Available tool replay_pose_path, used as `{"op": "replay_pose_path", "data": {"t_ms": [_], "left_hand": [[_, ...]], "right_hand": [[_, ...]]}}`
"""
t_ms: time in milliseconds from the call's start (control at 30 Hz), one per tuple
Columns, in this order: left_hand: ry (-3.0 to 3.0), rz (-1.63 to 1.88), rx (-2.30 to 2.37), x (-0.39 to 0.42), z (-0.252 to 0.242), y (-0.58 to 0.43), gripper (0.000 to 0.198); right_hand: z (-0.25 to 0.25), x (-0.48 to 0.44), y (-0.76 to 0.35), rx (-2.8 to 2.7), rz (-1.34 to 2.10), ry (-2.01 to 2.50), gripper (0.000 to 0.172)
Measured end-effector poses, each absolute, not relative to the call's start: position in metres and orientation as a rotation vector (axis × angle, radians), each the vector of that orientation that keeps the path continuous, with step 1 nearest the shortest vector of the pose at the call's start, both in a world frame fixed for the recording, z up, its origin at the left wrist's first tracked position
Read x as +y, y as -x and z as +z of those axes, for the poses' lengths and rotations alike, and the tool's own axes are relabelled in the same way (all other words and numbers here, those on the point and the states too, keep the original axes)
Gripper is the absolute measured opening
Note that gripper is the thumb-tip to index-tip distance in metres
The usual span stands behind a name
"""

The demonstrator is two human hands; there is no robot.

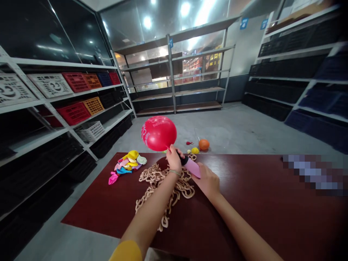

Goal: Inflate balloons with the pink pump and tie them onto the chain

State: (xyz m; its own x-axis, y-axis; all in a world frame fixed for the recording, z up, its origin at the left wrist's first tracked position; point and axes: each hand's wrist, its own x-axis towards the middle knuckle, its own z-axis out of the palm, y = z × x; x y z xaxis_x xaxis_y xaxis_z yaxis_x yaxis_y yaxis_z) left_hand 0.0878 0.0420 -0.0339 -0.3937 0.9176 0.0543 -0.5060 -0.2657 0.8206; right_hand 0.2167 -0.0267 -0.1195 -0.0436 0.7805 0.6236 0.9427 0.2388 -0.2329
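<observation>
A partly inflated red balloon (159,133) with pale lettering stands above the table's far edge. My left hand (174,158) is closed at its neck, next to the black end of a pink hand pump (192,167). My right hand (208,181) wraps round the pump's pink body. Whether the balloon's mouth sits on the nozzle is hidden by my left fingers. Beneath my left arm lies a tangled heap of beige, rope-like strands (152,174). Flat balloons (127,163) in several colours are piled left of it.
The dark red-brown table (244,203) bears a blurred-out long object (312,174) at right. Beyond it, an orange balloon (203,145), a yellow one (195,150) and a small red piece (189,143) lie on the grey floor. Shelves with crates (74,113) line the left side.
</observation>
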Motion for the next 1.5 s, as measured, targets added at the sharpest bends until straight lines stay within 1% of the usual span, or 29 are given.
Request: {"op": "replay_pose_path", "data": {"t_ms": [100,267,367,433,500,633,700,800,1000,1100,1233,1400,1500], "left_hand": [[-0.724,1.814,0.879,0.043,-0.021,-0.078,0.034],[-0.697,1.885,0.891,0.057,0.021,-0.024,0.031],[-0.703,1.930,0.903,0.066,0.036,-0.007,0.030],[-0.688,1.963,0.897,0.068,0.032,-0.011,0.030],[-0.670,1.962,0.893,0.066,0.017,-0.026,0.032],[-0.670,1.835,0.875,0.054,-0.025,-0.069,0.033],[-0.665,1.802,0.868,0.049,-0.036,-0.082,0.034],[-0.663,1.796,0.864,0.046,-0.031,-0.075,0.033],[-0.665,1.895,0.882,0.062,0.021,-0.012,0.031],[-0.669,1.965,0.871,0.068,0.033,0.004,0.029],[-0.612,1.988,0.902,0.062,0.011,-0.019,0.031],[-0.652,1.863,0.917,0.041,-0.031,-0.071,0.034],[-0.677,1.812,0.909,0.038,-0.036,-0.079,0.035]], "right_hand": [[-0.120,-0.028,-0.216,-1.879,-0.308,1.553,0.040],[-0.122,-0.026,-0.214,-1.917,-0.327,1.491,0.041],[-0.122,-0.024,-0.214,-1.915,-0.325,1.472,0.041],[-0.122,-0.024,-0.214,-1.909,-0.318,1.487,0.041],[-0.122,-0.024,-0.214,-1.900,-0.308,1.527,0.041],[-0.121,-0.025,-0.215,-1.872,-0.290,1.599,0.038],[-0.120,-0.026,-0.216,-1.874,-0.295,1.600,0.039],[-0.119,-0.028,-0.216,-1.908,-0.323,1.562,0.040],[-0.118,-0.028,-0.213,-1.940,-0.315,1.489,0.039],[-0.120,-0.026,-0.213,-1.945,-0.297,1.482,0.039],[-0.122,-0.024,-0.214,-1.930,-0.309,1.525,0.041],[-0.120,-0.027,-0.215,-1.908,-0.322,1.568,0.040],[-0.118,-0.029,-0.215,-1.908,-0.335,1.567,0.040]]}}
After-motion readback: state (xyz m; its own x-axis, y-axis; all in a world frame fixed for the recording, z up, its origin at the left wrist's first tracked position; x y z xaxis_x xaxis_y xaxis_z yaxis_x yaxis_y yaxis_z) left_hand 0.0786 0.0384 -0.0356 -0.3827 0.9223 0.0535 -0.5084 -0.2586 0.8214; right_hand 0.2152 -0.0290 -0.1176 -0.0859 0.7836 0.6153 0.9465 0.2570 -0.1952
